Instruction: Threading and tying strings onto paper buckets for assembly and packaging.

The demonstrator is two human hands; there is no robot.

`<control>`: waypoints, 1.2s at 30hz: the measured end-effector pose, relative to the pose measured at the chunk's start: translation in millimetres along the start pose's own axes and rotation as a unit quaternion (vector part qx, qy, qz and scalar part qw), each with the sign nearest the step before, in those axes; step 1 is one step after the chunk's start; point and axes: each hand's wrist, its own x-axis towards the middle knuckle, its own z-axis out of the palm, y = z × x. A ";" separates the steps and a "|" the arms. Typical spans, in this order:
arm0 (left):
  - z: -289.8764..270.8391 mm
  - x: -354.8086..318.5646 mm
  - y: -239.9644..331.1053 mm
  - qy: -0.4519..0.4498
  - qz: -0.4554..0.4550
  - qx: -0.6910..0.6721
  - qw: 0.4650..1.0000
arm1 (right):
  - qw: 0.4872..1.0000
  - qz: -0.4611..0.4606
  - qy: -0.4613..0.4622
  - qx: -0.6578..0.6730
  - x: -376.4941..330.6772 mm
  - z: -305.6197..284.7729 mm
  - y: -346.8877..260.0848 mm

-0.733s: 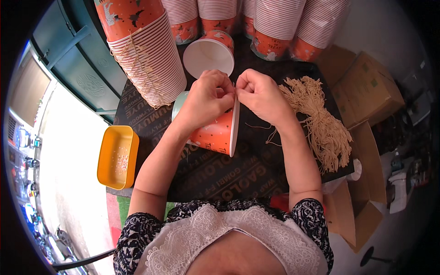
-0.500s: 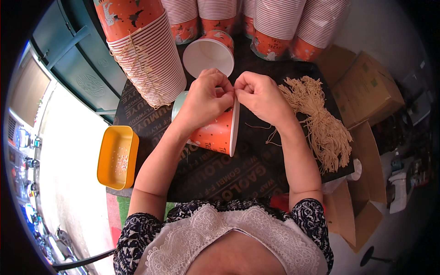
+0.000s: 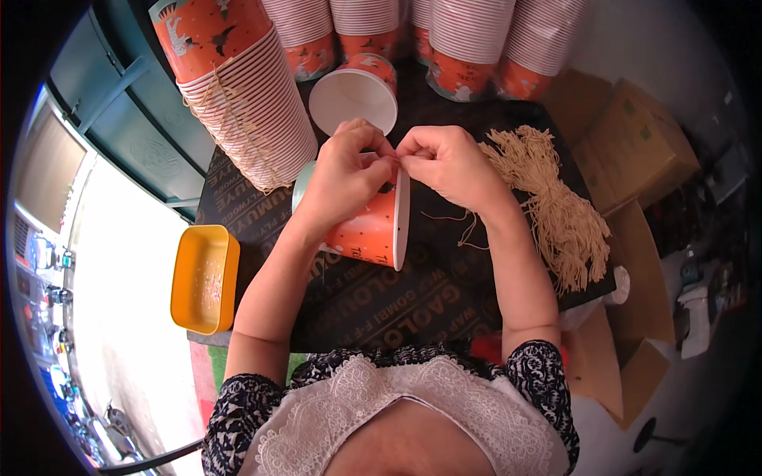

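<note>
Viewpoint has shifted; left hand [image 3: 349, 176] and right hand [image 3: 451, 168], each grip pressed together, stay at the cup rim [image 3: 402, 222].

The left hand [image 3: 349, 174] and right hand [image 3: 452, 168] meet with pinched fingertips at the white rim of an orange-printed paper bucket [image 3: 365, 234] lying sideways on the black desk [image 3: 381, 317]. A tan twine bundle [image 3: 559, 210] lies to the right; a yellow plastic tub [image 3: 183, 278] sits left, below a leaning stack of nested buckets [image 3: 254, 115].

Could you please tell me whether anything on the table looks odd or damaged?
Nothing visible looks damaged or spilled, including the cup being handled. Only some stray tan strands, curling left of the string bundle, look untidy.
</note>
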 end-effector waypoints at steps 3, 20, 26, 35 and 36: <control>-1.2 0.3 0.6 -0.010 -0.003 -0.012 1.000 | 1.000 0.008 -0.009 0.009 1.3 -3.4 -2.3; 1.2 -0.2 3.8 -0.008 -0.013 0.001 1.000 | 0.961 0.138 -0.093 0.220 5.5 -11.5 0.3; 3.1 -0.5 3.1 -0.018 -0.052 -0.050 0.997 | 0.931 0.145 -0.133 0.307 9.8 -15.9 12.6; 1.6 1.7 -6.8 -0.052 -0.006 -0.068 0.996 | 0.894 0.161 -0.143 0.393 12.6 -15.1 21.9; 2.3 1.9 -8.3 -0.054 -0.013 -0.105 0.993 | 0.895 0.160 -0.144 0.391 12.5 -15.5 22.5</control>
